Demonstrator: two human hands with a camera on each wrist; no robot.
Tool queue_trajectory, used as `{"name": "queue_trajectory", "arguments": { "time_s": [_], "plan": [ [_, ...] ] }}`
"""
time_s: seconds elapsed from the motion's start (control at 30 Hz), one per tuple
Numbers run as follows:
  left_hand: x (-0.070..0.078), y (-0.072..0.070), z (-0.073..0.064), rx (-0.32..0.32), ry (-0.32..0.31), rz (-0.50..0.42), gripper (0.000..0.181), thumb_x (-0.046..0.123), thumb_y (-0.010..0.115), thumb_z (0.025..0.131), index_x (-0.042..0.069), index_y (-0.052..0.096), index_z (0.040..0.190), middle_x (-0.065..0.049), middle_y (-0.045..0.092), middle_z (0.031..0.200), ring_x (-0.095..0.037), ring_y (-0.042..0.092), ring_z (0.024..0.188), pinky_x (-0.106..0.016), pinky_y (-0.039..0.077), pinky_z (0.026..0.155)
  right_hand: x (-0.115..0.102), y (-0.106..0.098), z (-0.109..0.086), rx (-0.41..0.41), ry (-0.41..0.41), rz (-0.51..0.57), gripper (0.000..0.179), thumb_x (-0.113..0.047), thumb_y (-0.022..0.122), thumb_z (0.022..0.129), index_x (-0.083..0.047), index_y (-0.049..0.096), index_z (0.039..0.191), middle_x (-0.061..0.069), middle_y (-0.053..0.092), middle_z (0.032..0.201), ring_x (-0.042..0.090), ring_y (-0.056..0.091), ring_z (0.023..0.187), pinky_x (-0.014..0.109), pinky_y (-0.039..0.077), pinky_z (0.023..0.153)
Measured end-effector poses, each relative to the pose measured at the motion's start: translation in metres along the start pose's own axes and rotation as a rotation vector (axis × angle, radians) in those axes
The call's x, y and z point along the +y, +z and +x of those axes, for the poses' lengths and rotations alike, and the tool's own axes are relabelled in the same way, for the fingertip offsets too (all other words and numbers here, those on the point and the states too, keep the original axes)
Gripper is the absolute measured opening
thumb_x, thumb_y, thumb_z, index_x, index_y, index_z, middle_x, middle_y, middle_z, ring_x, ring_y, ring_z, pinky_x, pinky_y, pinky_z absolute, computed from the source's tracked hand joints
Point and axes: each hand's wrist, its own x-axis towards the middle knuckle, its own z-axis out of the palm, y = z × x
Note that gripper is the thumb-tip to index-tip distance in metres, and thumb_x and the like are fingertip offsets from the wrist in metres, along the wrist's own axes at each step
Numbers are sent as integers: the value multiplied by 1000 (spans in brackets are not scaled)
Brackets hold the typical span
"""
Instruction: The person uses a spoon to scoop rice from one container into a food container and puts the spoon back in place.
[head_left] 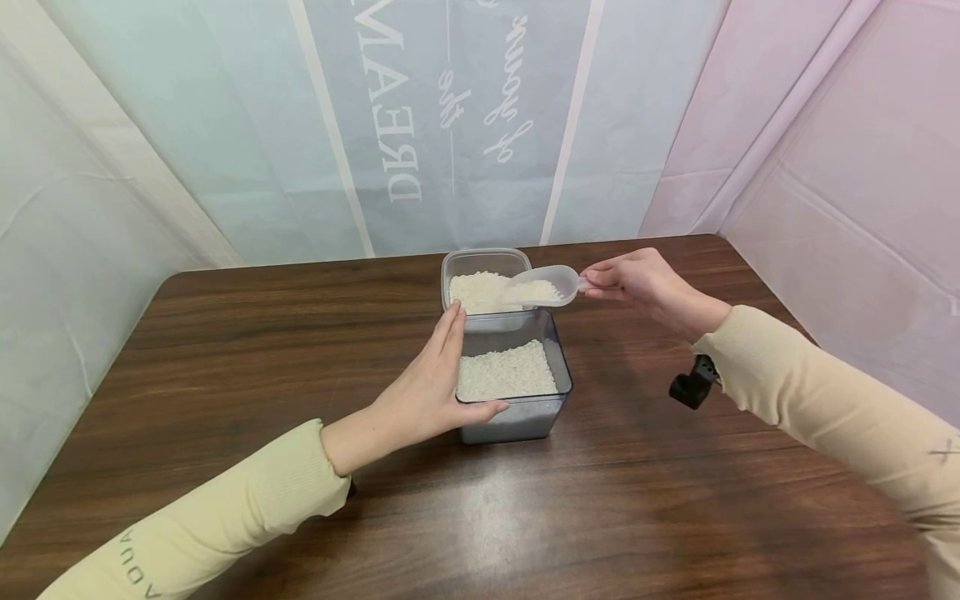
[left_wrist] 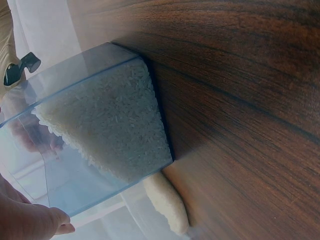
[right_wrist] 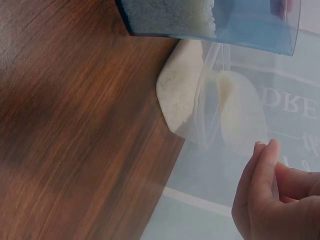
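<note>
My right hand (head_left: pixel 633 283) pinches the handle of a translucent white scoop (head_left: pixel 551 286) that has rice in its bowl. The scoop hangs over a clear plastic tub (head_left: pixel 517 261) partly filled with rice. In the right wrist view, the scoop (right_wrist: pixel 242 115) tilts at the tub's upper edge. Nearer me stands a blue-tinted clear container (head_left: pixel 510 429), deeper than the tub and with rice (head_left: pixel 510 372) in it. My left hand (head_left: pixel 431 383) holds this container at its left side, thumb along the front rim and fingers at the back corner. In the left wrist view, the thumb (left_wrist: pixel 55 220) lies at the rim.
Both containers stand on a dark wooden table (head_left: pixel 300 350), the tub close to its back edge. A printed cloth (head_left: pixel 480 125) hangs behind, and pale cloth panels (head_left: pixel 862 167) border the sides. A black wrist camera (head_left: pixel 693 383) sticks out under the right sleeve.
</note>
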Motion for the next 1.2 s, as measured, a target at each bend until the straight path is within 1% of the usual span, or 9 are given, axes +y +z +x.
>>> {"name": "queue_trajectory", "arguments": {
  "time_s": [0.1,0.37,0.67,0.9,1.1,1.2],
  "plan": [
    [1,0,0,0,-2,2,110,54,67,73,-8,9,142,-18,3,150,-21,8,138,-34,25,106,-1,0,-1,7,-19,-34,40,6,52,88,22,41,123,4,65,81,7,64,70,24,51,78],
    [0,0,-1,-3,-5,-3,110,54,67,73,-7,9,142,-18,3,150,-21,8,138,-35,25,106,-4,0,-2,20,-47,-111,41,0,53,89,21,41,123,4,66,82,6,65,73,21,52,73],
    [0,0,-1,4,7,8,109,53,67,73,-8,9,142,-19,4,150,-22,8,138,-35,25,106,-9,2,-3,44,-72,-235,37,-3,54,90,19,48,119,3,66,81,5,64,72,18,51,68],
    [1,0,0,2,10,10,109,53,67,73,-8,9,142,-20,4,150,-21,7,138,-34,25,106,-13,2,-4,58,-76,-295,36,-6,55,90,17,51,118,4,66,81,4,64,71,18,51,68],
    [1,1,0,0,6,8,109,53,67,73,-8,9,142,-19,4,150,-22,8,138,-35,25,106,-14,2,-4,87,-86,-375,32,-6,56,89,15,56,114,6,67,84,3,63,68,18,52,66],
    [1,0,0,1,5,7,109,53,67,73,-8,9,142,-19,4,150,-22,8,138,-35,25,106,-15,2,-5,102,-93,-386,31,-4,57,88,14,57,113,8,67,87,3,64,67,20,52,67]
  ]
}}
